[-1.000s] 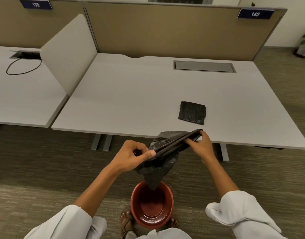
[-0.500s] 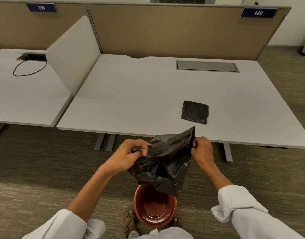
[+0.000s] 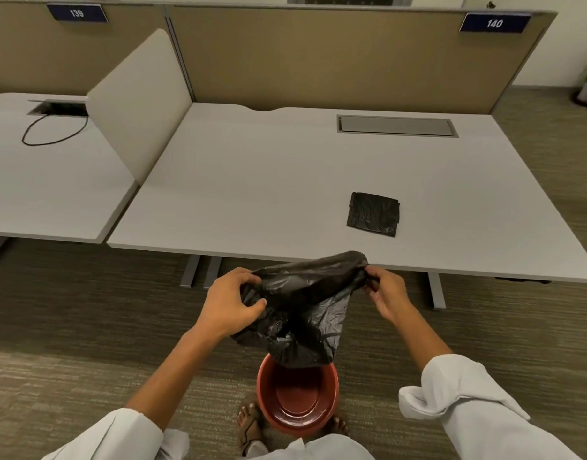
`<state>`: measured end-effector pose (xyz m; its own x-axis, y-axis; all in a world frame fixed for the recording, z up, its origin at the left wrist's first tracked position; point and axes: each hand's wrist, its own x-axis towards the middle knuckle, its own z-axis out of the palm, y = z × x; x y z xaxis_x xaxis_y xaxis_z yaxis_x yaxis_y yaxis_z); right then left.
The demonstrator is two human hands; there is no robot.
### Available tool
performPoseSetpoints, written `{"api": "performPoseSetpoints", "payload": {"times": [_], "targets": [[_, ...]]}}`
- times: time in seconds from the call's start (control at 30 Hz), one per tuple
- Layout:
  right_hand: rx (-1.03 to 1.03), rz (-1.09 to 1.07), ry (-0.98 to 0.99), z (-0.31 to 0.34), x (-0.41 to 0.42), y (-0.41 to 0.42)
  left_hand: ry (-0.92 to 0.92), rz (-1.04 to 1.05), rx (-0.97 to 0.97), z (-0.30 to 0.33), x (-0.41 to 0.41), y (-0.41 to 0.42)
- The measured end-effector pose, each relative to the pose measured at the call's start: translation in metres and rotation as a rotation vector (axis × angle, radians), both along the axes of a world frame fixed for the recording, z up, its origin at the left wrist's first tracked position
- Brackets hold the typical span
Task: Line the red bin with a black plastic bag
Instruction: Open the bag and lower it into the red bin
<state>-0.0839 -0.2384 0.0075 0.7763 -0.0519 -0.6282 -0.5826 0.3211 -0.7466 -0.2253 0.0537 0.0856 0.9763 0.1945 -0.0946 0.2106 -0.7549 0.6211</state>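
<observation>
Head view: both hands, left [image 3: 230,305] and right [image 3: 386,293], grip the bag [image 3: 302,310] by its mouth above the bin [image 3: 263,390], which is not yet lined.

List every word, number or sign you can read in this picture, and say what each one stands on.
"139": white digits on a dark blue plate at the top of the left desk's partition.
"140": white digits on a dark blue plate at the top of the right desk's partition.
No other text shows; the black bag, folded bag and red bin bear none.
</observation>
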Motion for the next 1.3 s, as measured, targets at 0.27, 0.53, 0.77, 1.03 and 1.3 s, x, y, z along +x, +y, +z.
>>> {"api": "performPoseSetpoints", "payload": {"times": [0.27,0.53,0.77,1.03,1.3], "targets": [[-0.97,0.332,-0.377,0.0,-0.015,0.007,-0.01,-0.097,0.155,-0.006,-0.004,-0.006],[-1.176,0.6,-0.688,-0.01,-0.027,-0.017,-0.142,-0.155,0.118,0.001,-0.011,0.006],[-1.138,0.584,-0.52,-0.03,-0.014,-0.043,0.114,-0.058,-0.36,-0.012,-0.002,0.022],[-1.241,0.833,-0.574,-0.034,-0.018,-0.048,0.323,-0.133,0.011,-0.048,0.002,0.025],[-1.141,1.161,-0.431,-0.06,-0.029,-0.034,0.576,-0.267,0.304,-0.082,-0.003,0.019]]}}
